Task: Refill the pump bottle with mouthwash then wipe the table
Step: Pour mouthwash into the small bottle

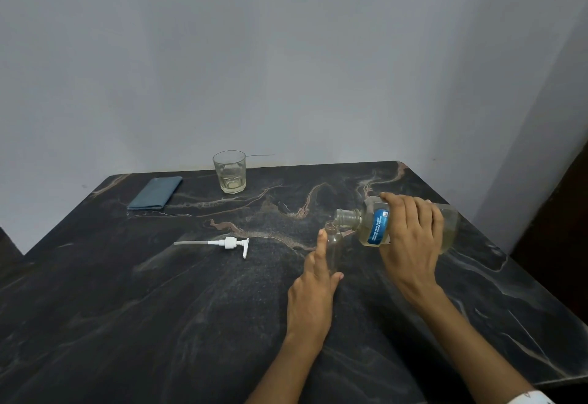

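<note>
Right hand (413, 238) gripping mouthwash bottle (375, 227), tipped near-horizontal, mouth pointing left over pump bottle (334, 249). Left hand (313, 289) wrapped round upright pump bottle.

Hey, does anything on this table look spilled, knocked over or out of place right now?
No spill shows. The white pump head lies on its side on the table, off the small clear bottle, which fits refilling. The mouthwash bottle is tipped over the bottle's mouth.
</note>
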### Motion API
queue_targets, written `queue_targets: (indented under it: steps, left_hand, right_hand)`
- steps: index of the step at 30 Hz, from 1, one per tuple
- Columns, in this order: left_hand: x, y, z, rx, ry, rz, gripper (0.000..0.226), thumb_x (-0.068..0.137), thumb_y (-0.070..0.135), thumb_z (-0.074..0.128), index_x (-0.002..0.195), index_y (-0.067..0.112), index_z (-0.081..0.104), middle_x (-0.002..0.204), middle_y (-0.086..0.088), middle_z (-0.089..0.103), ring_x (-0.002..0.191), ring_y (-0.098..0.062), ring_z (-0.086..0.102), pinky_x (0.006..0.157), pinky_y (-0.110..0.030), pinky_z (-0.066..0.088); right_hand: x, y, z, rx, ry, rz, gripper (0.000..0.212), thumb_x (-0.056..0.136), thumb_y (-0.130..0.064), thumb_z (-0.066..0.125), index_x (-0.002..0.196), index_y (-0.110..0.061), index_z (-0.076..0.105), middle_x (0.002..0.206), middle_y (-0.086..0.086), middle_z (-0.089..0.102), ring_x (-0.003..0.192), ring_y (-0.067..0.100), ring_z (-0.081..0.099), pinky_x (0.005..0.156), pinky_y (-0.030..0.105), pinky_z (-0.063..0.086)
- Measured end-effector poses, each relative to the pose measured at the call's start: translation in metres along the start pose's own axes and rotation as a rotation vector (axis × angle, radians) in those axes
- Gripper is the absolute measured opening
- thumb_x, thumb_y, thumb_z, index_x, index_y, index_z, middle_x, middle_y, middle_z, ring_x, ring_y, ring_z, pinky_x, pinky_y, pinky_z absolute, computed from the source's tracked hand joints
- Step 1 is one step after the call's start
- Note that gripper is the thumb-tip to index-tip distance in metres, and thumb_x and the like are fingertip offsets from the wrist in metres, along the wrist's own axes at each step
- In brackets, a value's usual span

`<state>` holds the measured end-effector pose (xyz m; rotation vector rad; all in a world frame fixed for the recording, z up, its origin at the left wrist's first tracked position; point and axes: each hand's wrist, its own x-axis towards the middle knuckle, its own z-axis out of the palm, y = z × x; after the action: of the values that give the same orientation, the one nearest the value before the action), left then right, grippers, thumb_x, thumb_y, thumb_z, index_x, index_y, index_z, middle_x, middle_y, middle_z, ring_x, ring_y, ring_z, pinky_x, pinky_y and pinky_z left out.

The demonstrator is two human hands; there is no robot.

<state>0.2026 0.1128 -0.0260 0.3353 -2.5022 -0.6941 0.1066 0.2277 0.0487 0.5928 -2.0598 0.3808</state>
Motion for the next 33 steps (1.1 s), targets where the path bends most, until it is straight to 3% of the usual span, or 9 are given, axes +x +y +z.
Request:
queue_targets:
  steps: [33]
  left_hand:
    - [0.0002,-0.0009,0.0029,0.023,0.015,0.006,0.094,0.093,0.042,0.048,0.123,0.047,-0.041,0.139,-0.002,0.045,0.093,-0.015,0.064,0.078,-0.030,0.052]
  right_hand:
    - [0.0038,-0.0040,-0.0055,0.005,-0.010,0.012,0.077,0.037,0.000,0.090,0.108,0.002,0.063,0.098,0.022,0.064,0.093,0.042,0.061,0.089,0.053,0.044]
